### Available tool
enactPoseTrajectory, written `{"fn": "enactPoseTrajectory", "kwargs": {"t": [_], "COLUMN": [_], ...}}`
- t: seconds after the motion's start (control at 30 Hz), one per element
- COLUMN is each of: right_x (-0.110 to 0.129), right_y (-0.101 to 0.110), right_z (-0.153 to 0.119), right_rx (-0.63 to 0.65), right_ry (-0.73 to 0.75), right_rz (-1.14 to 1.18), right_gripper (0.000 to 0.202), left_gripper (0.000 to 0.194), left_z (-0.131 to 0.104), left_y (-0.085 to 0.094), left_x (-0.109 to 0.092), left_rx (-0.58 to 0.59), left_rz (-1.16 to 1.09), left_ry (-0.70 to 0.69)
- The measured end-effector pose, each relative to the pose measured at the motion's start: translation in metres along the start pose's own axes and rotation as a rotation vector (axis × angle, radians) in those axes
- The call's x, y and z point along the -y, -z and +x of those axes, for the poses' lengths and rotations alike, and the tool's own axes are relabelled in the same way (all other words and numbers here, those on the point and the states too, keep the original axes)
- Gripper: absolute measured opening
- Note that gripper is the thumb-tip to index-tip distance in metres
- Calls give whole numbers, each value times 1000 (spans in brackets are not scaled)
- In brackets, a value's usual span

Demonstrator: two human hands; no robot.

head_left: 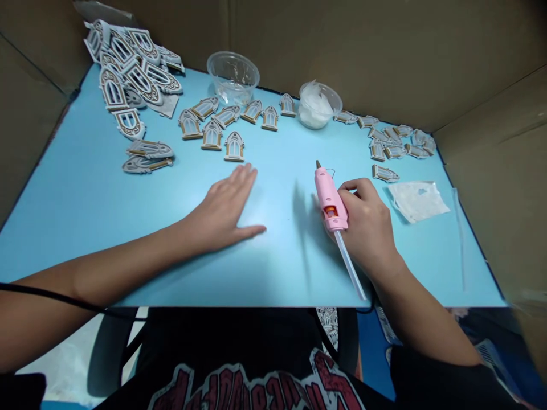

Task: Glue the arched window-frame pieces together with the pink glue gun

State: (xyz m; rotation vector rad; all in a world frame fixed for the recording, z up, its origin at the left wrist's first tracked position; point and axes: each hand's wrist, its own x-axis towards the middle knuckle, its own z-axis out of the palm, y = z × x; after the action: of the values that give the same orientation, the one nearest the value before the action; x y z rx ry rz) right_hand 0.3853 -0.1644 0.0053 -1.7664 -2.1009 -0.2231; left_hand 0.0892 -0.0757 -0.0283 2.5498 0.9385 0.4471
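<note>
My right hand (pixel 367 222) is wrapped round a pink glue gun (pixel 331 199), its nozzle pointing up and away, with a clear glue stick (pixel 350 266) coming out of its back end. Flat over the blue table (pixel 273 273), my left hand (pixel 226 208) has its fingers stretched out and thumb apart, holding nothing. Just beyond its fingertips stands the nearest small arched window piece (pixel 235 147), white with gold trim. More small window pieces (pixel 212 135) lie behind it.
Larger arched frames (pixel 139 80) are heaped at the back left. A clear tub (pixel 233 77) and a tub with white material (pixel 316 106) stand at the back. On the right are several small pieces (pixel 395 149), a plastic bag (pixel 419 200) and a clear stick (pixel 460 239). Cardboard walls surround the table.
</note>
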Motion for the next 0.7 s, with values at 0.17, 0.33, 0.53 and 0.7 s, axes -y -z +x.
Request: {"fn": "enactPoseTrajectory", "kwargs": {"t": [0.17, 0.33, 0.53, 0.7], "right_x": [3, 5, 1, 1], "right_y": [-1, -4, -9, -11], "right_z": [-2, -1, 1, -1], "right_rx": [-30, -24, -36, -47], "right_ry": [22, 28, 39, 71], "right_rz": [23, 60, 85, 120], "right_gripper": [6, 9, 11, 10], "left_gripper": [96, 46, 73, 93], "left_z": [17, 17, 8, 7], "left_y": [3, 12, 27, 47], "left_x": [52, 57, 8, 7], "left_rx": [-196, -188, 13, 154], "left_rz": [75, 88, 47, -84], "left_ry": [138, 61, 96, 224]}}
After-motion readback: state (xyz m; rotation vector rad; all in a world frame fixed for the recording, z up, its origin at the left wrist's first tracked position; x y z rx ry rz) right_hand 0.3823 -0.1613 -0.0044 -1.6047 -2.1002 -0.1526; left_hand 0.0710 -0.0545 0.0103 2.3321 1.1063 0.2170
